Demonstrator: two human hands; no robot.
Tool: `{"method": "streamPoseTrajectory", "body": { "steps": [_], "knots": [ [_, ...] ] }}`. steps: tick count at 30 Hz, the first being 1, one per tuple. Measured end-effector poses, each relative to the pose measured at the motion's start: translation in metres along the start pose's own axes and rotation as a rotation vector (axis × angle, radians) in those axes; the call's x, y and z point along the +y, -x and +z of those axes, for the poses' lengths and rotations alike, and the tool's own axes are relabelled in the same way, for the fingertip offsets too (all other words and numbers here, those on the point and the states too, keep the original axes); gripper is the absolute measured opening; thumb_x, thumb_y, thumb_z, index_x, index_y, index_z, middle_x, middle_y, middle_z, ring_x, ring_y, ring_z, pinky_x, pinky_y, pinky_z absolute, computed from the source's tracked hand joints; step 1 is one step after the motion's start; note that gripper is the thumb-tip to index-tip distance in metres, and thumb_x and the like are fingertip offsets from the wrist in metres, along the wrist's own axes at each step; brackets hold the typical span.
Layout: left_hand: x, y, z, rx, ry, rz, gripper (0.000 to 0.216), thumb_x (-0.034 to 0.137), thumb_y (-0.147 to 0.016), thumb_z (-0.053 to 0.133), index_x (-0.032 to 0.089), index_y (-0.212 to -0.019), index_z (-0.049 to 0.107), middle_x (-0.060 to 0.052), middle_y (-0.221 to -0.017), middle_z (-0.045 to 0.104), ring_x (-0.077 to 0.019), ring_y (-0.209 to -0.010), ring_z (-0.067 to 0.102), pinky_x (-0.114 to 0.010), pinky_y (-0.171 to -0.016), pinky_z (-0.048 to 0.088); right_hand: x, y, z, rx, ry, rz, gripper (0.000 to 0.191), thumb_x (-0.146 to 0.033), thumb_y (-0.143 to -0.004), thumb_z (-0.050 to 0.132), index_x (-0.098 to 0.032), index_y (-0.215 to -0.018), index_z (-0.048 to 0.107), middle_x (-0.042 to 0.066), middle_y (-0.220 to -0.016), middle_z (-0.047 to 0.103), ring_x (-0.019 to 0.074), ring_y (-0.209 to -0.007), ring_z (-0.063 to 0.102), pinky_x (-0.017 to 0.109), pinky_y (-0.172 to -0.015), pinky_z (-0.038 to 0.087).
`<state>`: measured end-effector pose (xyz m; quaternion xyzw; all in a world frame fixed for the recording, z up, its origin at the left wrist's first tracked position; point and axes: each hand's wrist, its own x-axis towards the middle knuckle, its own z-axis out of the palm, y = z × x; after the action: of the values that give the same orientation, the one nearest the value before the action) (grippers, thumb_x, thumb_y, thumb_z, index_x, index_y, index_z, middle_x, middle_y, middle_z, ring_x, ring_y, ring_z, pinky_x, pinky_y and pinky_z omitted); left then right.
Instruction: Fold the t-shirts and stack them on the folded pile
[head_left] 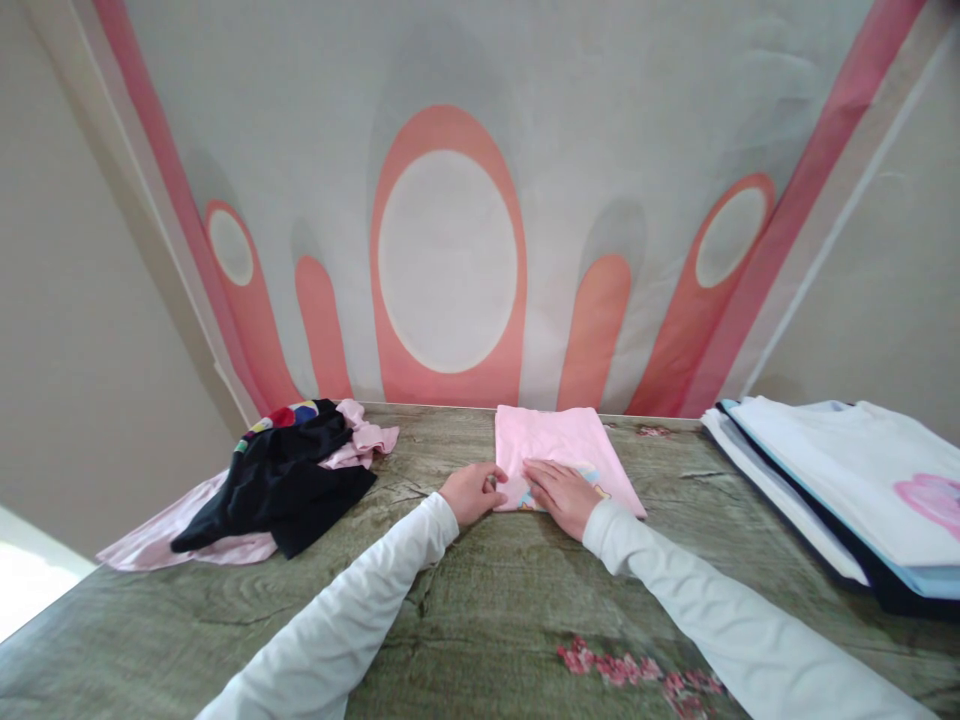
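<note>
A folded pink garment lies on the green wood-patterned surface, near the wall. My left hand is curled at the garment's near left corner, fingers pinched on its edge. My right hand lies flat on the garment's near end, fingers stretched out and pressing down. Both arms wear white sleeves.
A heap of clothes lies at the left: a black garment over pink ones. A stack of folded white and dark garments sits at the right edge. A wall hanging with pink ovals stands behind.
</note>
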<state>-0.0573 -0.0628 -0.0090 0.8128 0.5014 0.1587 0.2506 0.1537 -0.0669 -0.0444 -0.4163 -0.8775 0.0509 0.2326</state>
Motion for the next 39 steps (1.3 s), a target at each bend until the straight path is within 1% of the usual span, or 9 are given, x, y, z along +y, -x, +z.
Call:
{"method": "streamPoseTrajectory", "body": {
  "steps": [4,7,10,14,21,26,29,32,39],
  "knots": [
    [0.016,0.008,-0.005,0.104,-0.232,0.040,0.023,0.028,-0.072,0.056,0.020,-0.094,0.060,-0.003,-0.072,0.059,-0.0199,-0.072,0.055,-0.030,-0.068,0.038,0.004,0.003,-0.007,-0.024,-0.046,-0.045,0.041,-0.034,-0.089,0.030,-0.014,-0.122,0.047,0.011,-0.128,0.046,0.0211,-0.119,0.040,0.040,-0.099,0.033],
    [0.034,0.015,-0.003,0.174,-0.331,0.194,0.029,0.030,-0.079,0.050,0.022,-0.106,0.057,-0.008,-0.100,0.058,-0.0243,-0.096,0.051,-0.036,-0.083,0.034,0.008,0.004,-0.018,-0.043,-0.112,-0.078,0.040,-0.030,-0.089,0.032,-0.014,-0.121,0.048,0.012,-0.125,0.050,0.0202,-0.116,0.044,0.038,-0.098,0.035],
    [0.044,0.022,0.007,0.065,-0.350,0.372,0.044,0.036,-0.085,0.041,0.022,-0.127,0.039,-0.009,-0.128,0.044,-0.0236,-0.118,0.037,-0.038,-0.096,0.026,0.009,0.008,-0.027,-0.093,-0.107,-0.105,0.039,-0.027,-0.087,0.035,-0.012,-0.120,0.050,0.012,-0.123,0.051,0.0197,-0.115,0.045,0.037,-0.099,0.035],
    [0.042,0.029,0.023,-0.066,-0.466,0.385,0.063,0.053,-0.086,0.028,0.017,-0.137,0.017,-0.010,-0.142,0.021,-0.0240,-0.129,0.019,-0.041,-0.103,0.017,0.004,0.025,-0.029,-0.184,0.038,-0.083,0.058,-0.042,-0.084,0.040,-0.007,-0.131,0.035,0.015,-0.136,0.035,0.0243,-0.126,0.029,0.042,-0.104,0.025],
    [0.035,0.029,0.025,-0.079,-0.538,0.320,0.067,0.057,-0.085,0.025,0.015,-0.137,0.017,-0.011,-0.143,0.018,-0.0231,-0.131,0.016,-0.039,-0.104,0.017,0.010,0.071,-0.037,-0.239,0.182,-0.043,0.065,-0.052,-0.086,0.028,-0.017,-0.139,0.017,0.008,-0.143,0.020,0.0230,-0.131,0.017,0.045,-0.105,0.018],
    [0.023,0.026,-0.004,-0.181,-0.556,0.141,0.070,0.054,-0.075,0.049,0.010,-0.128,0.034,-0.018,-0.136,0.032,-0.0281,-0.125,0.031,-0.042,-0.100,0.026,0.026,0.096,-0.041,-0.163,0.184,0.023,0.067,-0.052,-0.085,0.031,-0.015,-0.139,0.017,0.010,-0.142,0.024,0.0234,-0.130,0.020,0.042,-0.105,0.024],
    [0.021,0.026,-0.027,-0.255,-0.583,0.143,0.066,0.047,-0.064,0.065,0.013,-0.117,0.046,-0.017,-0.131,0.040,-0.0308,-0.120,0.037,-0.043,-0.097,0.030,0.035,0.099,-0.042,-0.092,0.168,0.040,0.066,-0.050,-0.086,0.032,-0.012,-0.138,0.019,0.012,-0.141,0.025,0.0222,-0.130,0.021,0.039,-0.104,0.027],
    [0.024,0.027,-0.037,-0.215,-0.575,0.167,0.069,0.037,-0.058,0.072,0.014,-0.117,0.045,-0.015,-0.129,0.042,-0.0301,-0.119,0.037,-0.042,-0.096,0.032,0.044,0.098,-0.042,-0.067,0.180,0.038,0.065,-0.049,-0.085,0.033,-0.012,-0.138,0.020,0.011,-0.142,0.023,0.0229,-0.130,0.020,0.041,-0.105,0.025],
    [0.039,0.024,-0.014,-0.106,-0.542,0.297,0.034,0.019,-0.069,0.058,0.018,-0.103,0.052,-0.008,-0.103,0.053,-0.0212,-0.097,0.051,-0.032,-0.086,0.041,0.057,0.101,-0.036,-0.146,0.184,0.051,0.064,-0.051,-0.085,0.032,-0.012,-0.136,0.027,0.011,-0.140,0.027,0.0230,-0.129,0.024,0.041,-0.105,0.026]
  ]
}}
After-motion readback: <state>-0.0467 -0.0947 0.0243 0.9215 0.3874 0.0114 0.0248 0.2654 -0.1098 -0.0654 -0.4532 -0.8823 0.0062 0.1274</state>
